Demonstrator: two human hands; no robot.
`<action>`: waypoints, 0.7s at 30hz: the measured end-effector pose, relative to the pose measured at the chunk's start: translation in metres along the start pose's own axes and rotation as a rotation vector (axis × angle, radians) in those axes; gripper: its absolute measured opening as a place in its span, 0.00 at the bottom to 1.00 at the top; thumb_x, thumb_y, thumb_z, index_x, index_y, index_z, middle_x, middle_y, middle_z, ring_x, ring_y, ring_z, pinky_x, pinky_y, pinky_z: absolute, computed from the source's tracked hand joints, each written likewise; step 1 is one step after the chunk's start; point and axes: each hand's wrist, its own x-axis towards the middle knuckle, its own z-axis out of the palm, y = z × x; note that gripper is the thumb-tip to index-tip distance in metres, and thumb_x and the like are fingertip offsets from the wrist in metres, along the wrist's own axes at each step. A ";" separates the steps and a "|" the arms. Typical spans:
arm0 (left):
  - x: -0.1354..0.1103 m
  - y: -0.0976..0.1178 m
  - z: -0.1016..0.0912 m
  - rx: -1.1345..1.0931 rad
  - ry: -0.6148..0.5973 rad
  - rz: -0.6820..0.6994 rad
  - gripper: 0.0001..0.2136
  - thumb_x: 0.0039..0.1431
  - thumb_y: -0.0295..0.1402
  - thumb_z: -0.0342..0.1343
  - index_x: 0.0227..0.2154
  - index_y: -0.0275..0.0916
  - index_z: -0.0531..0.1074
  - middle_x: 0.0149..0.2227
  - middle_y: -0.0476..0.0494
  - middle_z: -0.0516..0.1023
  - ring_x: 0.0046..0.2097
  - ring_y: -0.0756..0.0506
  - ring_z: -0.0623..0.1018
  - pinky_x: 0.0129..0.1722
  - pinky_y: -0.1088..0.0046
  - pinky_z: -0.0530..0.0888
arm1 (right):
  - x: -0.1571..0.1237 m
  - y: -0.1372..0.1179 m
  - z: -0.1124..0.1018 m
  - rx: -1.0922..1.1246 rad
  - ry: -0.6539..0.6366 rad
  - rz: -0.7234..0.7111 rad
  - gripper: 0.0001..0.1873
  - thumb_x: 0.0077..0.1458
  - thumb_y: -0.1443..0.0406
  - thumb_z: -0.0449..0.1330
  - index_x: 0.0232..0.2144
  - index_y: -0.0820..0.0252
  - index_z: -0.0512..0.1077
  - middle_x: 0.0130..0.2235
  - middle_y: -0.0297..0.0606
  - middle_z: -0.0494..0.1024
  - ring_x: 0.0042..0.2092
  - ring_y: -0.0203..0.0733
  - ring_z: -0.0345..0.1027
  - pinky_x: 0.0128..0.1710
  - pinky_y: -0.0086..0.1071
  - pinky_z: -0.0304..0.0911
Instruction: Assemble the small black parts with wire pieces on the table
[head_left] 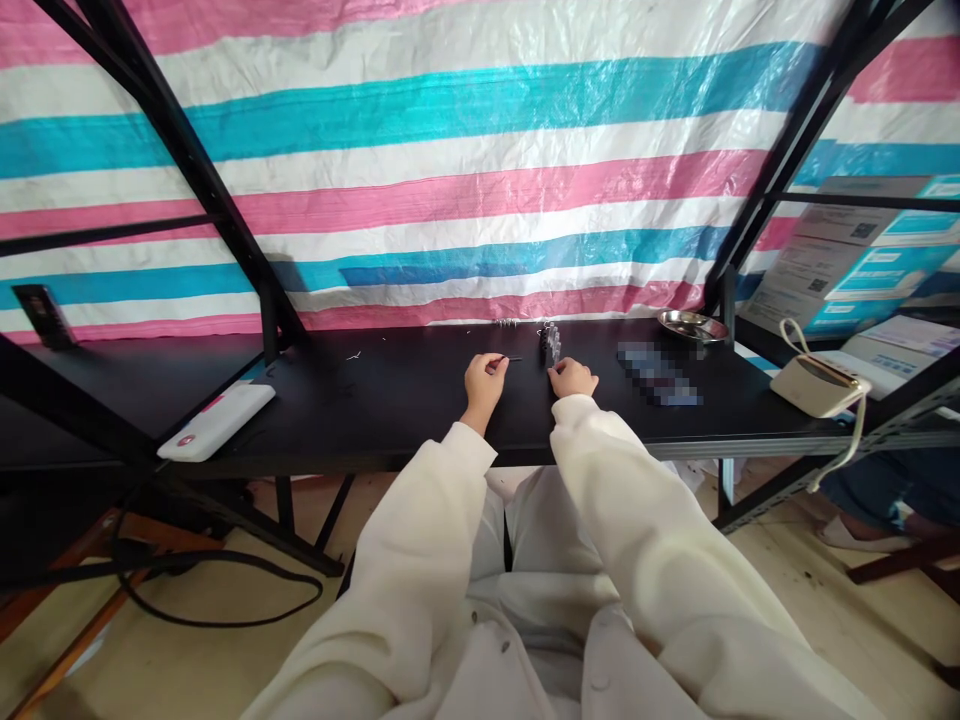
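Note:
My left hand (484, 380) rests on the black table (405, 400) with its fingers curled, pinching a thin dark pin-like piece (511, 359) that points right. My right hand (574, 379) lies a little to the right, fingers closed, right below a small cluster of upright clear and dark little parts (551, 342). What the right fingers hold is too small to make out. Both arms wear white sleeves.
A white device with pink marks (217, 421) lies at the table's left front. A metal dish (691, 325) sits at the back right, a blurred patch (660, 375) beside it. A cream case with strap (819, 384) and stacked boxes (862, 260) are right. Black frame struts flank the table; cables lie on the floor.

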 end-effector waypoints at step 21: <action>-0.001 -0.002 -0.005 -0.146 0.004 0.030 0.05 0.51 0.31 0.57 0.31 0.38 0.75 0.33 0.44 0.76 0.34 0.50 0.73 0.41 0.71 0.71 | -0.003 -0.008 0.006 0.119 -0.192 -0.525 0.05 0.51 0.65 0.57 0.32 0.58 0.71 0.28 0.32 0.73 0.31 0.35 0.64 0.32 0.26 0.56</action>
